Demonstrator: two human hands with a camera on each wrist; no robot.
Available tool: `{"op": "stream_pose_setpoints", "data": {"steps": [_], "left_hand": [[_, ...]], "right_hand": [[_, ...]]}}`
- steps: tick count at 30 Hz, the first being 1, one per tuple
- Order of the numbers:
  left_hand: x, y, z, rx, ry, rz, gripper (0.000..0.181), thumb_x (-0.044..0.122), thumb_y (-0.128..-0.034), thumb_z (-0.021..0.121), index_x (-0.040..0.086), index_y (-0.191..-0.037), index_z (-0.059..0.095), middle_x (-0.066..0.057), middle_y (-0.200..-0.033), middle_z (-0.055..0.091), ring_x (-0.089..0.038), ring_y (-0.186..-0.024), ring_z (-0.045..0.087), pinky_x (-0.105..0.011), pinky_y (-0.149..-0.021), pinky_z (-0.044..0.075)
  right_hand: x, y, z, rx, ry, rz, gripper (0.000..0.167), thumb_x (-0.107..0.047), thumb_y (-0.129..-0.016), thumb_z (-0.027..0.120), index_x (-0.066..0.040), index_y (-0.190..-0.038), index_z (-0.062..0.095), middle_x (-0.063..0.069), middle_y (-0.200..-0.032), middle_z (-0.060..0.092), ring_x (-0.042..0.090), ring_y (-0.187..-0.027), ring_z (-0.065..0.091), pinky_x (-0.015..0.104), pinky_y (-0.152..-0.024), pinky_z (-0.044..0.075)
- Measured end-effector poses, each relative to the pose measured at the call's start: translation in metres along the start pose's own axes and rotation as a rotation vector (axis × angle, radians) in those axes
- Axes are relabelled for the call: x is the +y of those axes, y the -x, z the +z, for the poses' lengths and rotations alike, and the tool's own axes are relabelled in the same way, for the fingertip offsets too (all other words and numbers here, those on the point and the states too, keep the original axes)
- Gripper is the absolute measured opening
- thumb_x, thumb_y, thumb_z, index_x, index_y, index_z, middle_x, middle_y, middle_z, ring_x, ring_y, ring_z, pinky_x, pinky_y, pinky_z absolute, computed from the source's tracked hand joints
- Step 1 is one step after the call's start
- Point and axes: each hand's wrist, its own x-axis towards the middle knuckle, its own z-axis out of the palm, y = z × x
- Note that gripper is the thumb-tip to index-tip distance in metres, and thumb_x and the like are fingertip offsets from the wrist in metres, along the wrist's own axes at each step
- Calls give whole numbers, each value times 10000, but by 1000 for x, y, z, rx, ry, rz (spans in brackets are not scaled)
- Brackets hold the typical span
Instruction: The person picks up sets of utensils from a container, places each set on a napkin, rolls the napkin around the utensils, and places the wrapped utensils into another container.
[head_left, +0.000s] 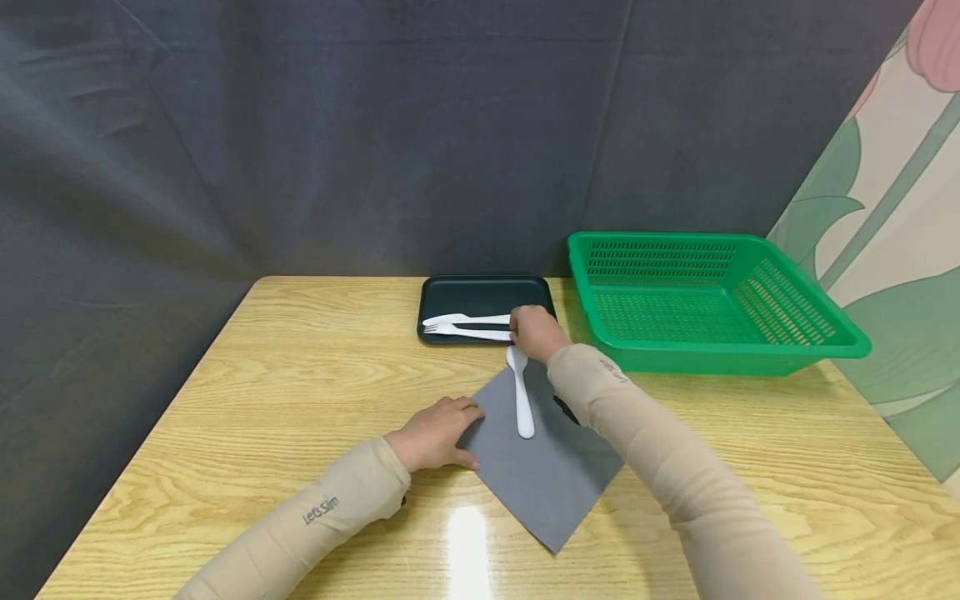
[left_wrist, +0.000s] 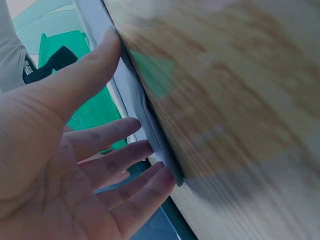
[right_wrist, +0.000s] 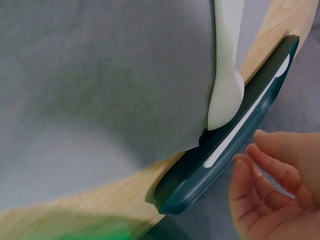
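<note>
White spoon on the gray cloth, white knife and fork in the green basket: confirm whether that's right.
One part is wrong: the head view shows the white knife and fork in the dark tray, not the green basket. The white spoon is on the gray cloth, as you say.

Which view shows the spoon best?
Head: it shows the spoon end to end, its handle on the grey cloth. Right wrist shows only its bowl end and part of the handle, cut off by the top edge. Left wrist: I can't make it out.
</note>
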Motion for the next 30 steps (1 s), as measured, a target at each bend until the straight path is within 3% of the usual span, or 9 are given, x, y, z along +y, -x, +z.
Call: {"op": "stream_pose_setpoints", "data": {"steps": [9, 23, 30], "left_hand": [[-1, -1, 1, 4, 0, 5, 696, 389, -747, 761, 40, -1300, 523, -112, -1374, 489, -290, -1219, 491, -398, -978, 470], [-2, -2, 2, 5, -1, 6, 694, 394, -743, 764, 45, -1296, 530, -109, -1368, 496, -283, -1216, 496, -391, -980, 468], [-2, -1, 2, 9, -2, 4, 695, 396, -741, 765, 44, -1293, 532, -111, -1366, 497, -287, -1216, 497, -395, -976, 471]], "right_hand": [[2, -8, 2, -16, -1, 7, 209, -99, -911, 580, -22, -1092, 649, 144, -1110, 653, 272, -1016, 612, 370, -859, 527], [-2, -23, 12, -49, 51, -5, 163, -141, -915, 590, -69, -1039, 669, 108, -1083, 661, 245, -944, 621, 358, -790, 526], [-5, -29, 17, -60, 73, 3, 172, -169, -914, 597, -85, -1045, 670, 92, -1097, 660, 242, -983, 623, 363, -816, 533]]}}
